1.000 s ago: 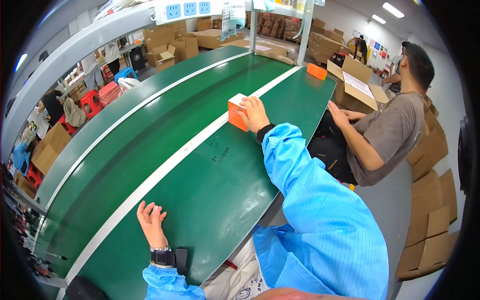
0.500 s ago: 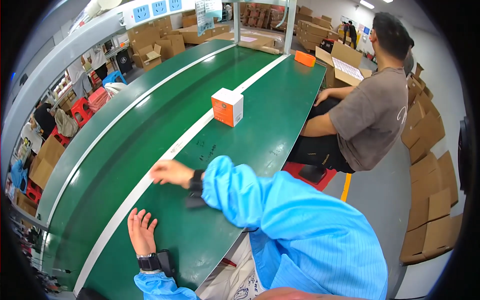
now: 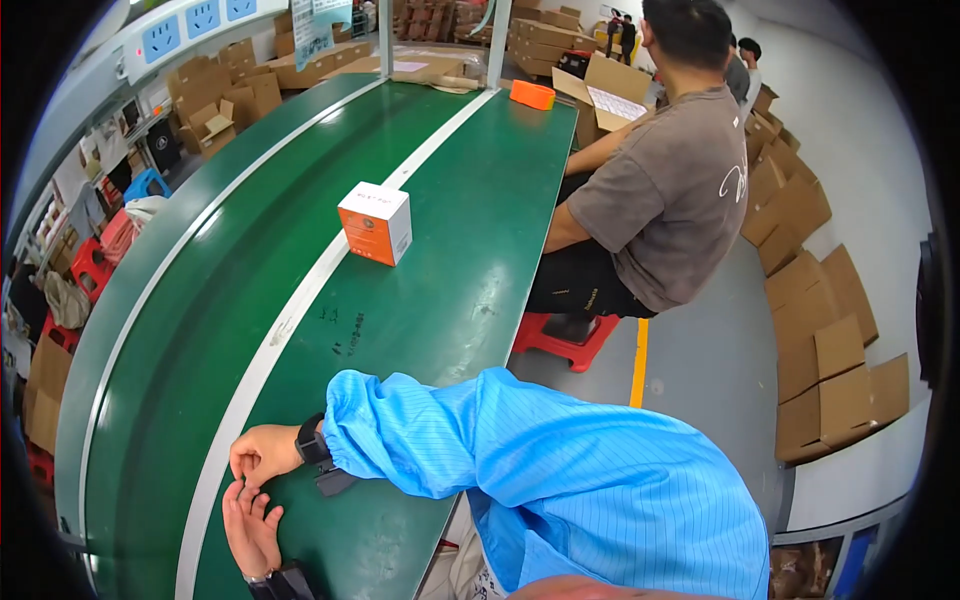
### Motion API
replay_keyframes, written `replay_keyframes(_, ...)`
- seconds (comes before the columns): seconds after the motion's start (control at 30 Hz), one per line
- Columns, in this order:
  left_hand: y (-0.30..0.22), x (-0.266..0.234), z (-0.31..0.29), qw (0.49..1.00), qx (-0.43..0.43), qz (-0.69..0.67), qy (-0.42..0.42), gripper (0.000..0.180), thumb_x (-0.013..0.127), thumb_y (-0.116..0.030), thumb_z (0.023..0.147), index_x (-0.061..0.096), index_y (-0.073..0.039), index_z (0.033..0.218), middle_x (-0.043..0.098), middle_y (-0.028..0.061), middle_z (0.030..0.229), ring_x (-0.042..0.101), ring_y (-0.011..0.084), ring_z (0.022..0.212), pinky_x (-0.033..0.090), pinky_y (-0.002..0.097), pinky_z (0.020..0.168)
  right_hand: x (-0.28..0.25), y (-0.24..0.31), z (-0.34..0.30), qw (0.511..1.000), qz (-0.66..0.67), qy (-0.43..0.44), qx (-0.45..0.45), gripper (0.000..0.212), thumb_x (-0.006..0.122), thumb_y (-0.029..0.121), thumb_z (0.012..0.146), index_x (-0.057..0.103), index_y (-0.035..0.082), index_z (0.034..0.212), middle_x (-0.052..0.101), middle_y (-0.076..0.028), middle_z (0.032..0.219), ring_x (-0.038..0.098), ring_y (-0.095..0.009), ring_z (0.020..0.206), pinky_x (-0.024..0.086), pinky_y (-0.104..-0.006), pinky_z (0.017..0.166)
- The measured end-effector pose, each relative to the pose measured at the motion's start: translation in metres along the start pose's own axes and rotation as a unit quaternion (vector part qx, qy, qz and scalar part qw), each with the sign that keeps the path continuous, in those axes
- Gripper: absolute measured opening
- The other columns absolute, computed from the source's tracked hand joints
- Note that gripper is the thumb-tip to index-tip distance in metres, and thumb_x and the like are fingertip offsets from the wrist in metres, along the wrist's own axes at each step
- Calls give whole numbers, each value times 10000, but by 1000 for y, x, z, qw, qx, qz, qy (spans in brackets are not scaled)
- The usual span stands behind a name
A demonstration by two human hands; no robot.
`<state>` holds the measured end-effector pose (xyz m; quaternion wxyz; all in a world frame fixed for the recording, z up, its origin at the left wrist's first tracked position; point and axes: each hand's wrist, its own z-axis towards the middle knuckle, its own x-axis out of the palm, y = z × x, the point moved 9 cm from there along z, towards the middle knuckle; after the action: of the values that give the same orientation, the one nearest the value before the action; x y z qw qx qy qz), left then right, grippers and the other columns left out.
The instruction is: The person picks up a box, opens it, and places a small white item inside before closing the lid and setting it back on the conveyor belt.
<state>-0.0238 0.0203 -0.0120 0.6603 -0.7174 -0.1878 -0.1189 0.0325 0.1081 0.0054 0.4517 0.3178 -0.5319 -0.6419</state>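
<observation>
My left hand (image 3: 250, 535) is low over the green work surface, palm turned up and fingers loosely stretched. Just beyond it, my right hand (image 3: 268, 453) has its fingers bent down and drawn together at the left fingertips. The two hands meet there; whatever might be between the right fingers is hidden. Both wrists wear black bands with dark blocks. Farther up, a small orange and white carton (image 3: 375, 228) stands upright at the white strip (image 3: 290, 312), apart from both hands.
An orange object (image 3: 532, 95) lies at the table's far end. To the right, a person (image 3: 660, 200) sits on a red stool (image 3: 566, 340) beside an open cardboard box (image 3: 610, 95). Flattened cartons (image 3: 840, 350) line the right wall. A socket strip (image 3: 200, 22) hangs at upper left.
My right hand has come down toward me and now meets the left fingertips. The view has shifted, so the carton appears farther left; it still stands at the white strip.
</observation>
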Motion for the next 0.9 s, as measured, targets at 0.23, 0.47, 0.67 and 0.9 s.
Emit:
replay_keyframes(0.23, -3, -5, -1, 999, 11, 18, -46, 373, 404, -277, 873, 377, -37, 1158, 475, 73, 1063, 486, 148, 911, 462, 277, 706, 5, 5, 1, 999, -33, 10, 4, 162, 604, 66, 681, 547, 6, 821, 593, -51, 702, 569, -117, 653, 451, -228, 603)
replay_keyframes(0.47, -3, 1, 0, 998, 20, 11, -61, 347, 414, -260, 867, 396, -21, 1116, 482, 86, 1029, 488, 159, 905, 475, 286, 693, 0, -1, 3, 999, -50, -4, 0, 160, 596, 52, 674, 550, 13, 823, 582, -43, 720, 558, -109, 672, 448, -227, 604)
replay_keyframes(0.67, -3, 0, 0, 997, 24, 8, -68, 325, 415, -245, 867, 403, -14, 1094, 484, 92, 1008, 489, 167, 899, 484, 293, 684, 2, -1, 0, 998, -60, 7, 23, 177, 600, 53, 661, 548, 18, 827, 574, -41, 720, 547, -103, 664, 445, -225, 602)
replay_keyframes(0.9, -4, 4, 1, 998, 23, 32, -47, 303, 417, -268, 866, 424, -53, 1080, 491, 59, 994, 486, 146, 888, 466, 269, 676, 1, -1, -1, 997, -76, 1, 22, 190, 613, 69, 659, 538, 21, 827, 565, -32, 704, 537, -94, 648, 440, -225, 583)
